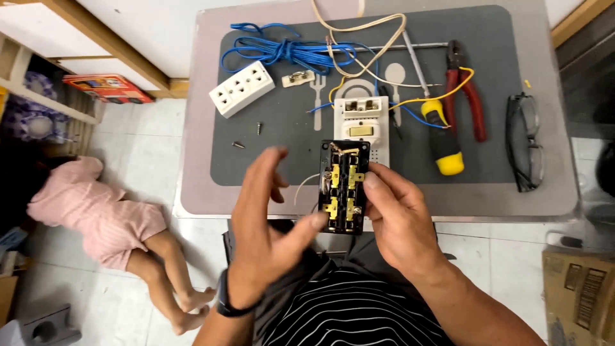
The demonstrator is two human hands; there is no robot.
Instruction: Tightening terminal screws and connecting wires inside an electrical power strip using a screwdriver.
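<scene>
My right hand (398, 218) grips a black socket base (344, 186) with brass contacts, holding it upright over the table's near edge. My left hand (269, 218) is spread beside it; its thumb tip touches the base's lower left corner and the fingers are apart. A thin white wire (302, 187) curls out from the base's left side. Just beyond the base lies a white switch-and-socket unit (361, 119) with yellow and blue wires attached.
On the grey mat (269, 154) lie a white multi-socket cover (242, 88), coiled blue wire (288, 51), two screws (248, 136), a yellow-handled screwdriver (442, 138), red pliers (466, 90) and glasses (526, 142). A person in pink lies on the floor (102, 218) to the left. A cardboard box (580, 295) sits right.
</scene>
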